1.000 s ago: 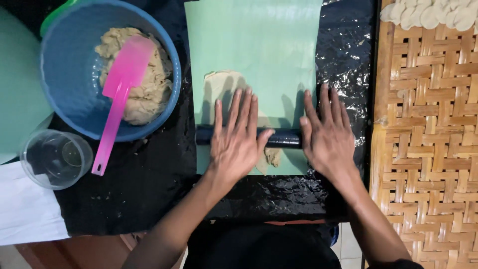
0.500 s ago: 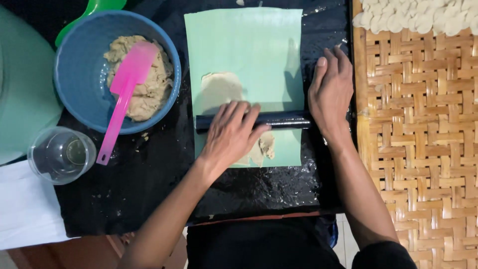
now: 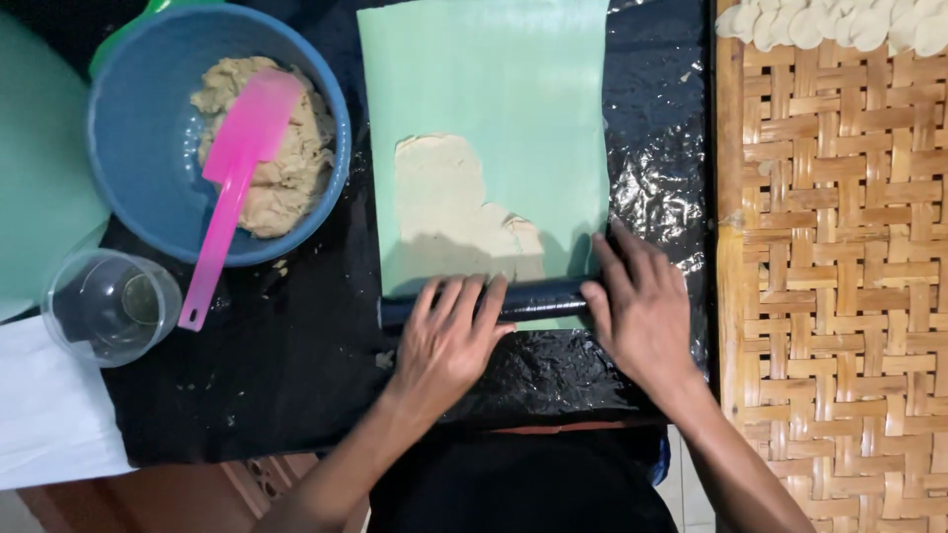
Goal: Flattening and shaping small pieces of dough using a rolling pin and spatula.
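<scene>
From the head view we see one blue bowl [image 3: 138, 188] holding dough and one pink spatula [image 3: 232, 188], and one clear cup [image 3: 111, 306] beside it. Our left hand [image 3: 449, 341] and right hand [image 3: 642, 316] press flat, fingers spread, on one dark rolling pin [image 3: 538, 299] at the near edge of the green sheet [image 3: 494, 118], beside one flattened dough piece [image 3: 449, 212].

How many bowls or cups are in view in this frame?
2. A blue bowl of dough with a pink spatula sits upper left; a clear plastic cup stands just below it. More may lie outside the frame.

two bare forearms, no sleeves showing, no rings or watch, dark clothing below
</scene>
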